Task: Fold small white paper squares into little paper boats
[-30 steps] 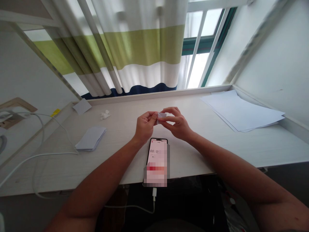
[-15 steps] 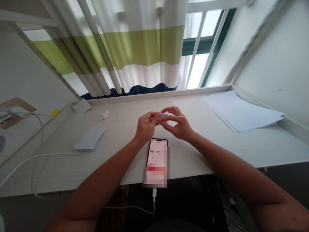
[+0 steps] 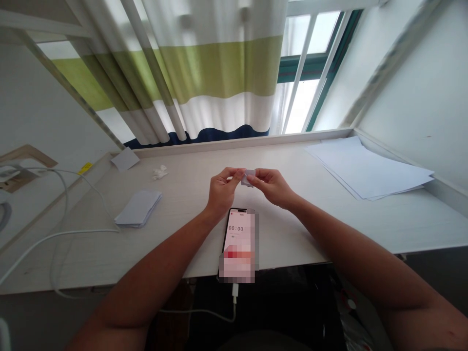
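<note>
L hand & R hand pinching small folded white paper piece | both grips clamped on it, fingertips nearly meeting | black-framed smartphone just below, on pale wood-grain desk

Matt white folded paper; smooth pale laminate desk.

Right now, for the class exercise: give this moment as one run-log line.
left hand: pinches small paper | right hand: pinches small paper | below: smartphone

The smartphone is pixelated below its timer — the screen is unreadable there — while the fingertips mostly hide the small paper piece, and the white scrap on the worktop is too small to tell.
</note>
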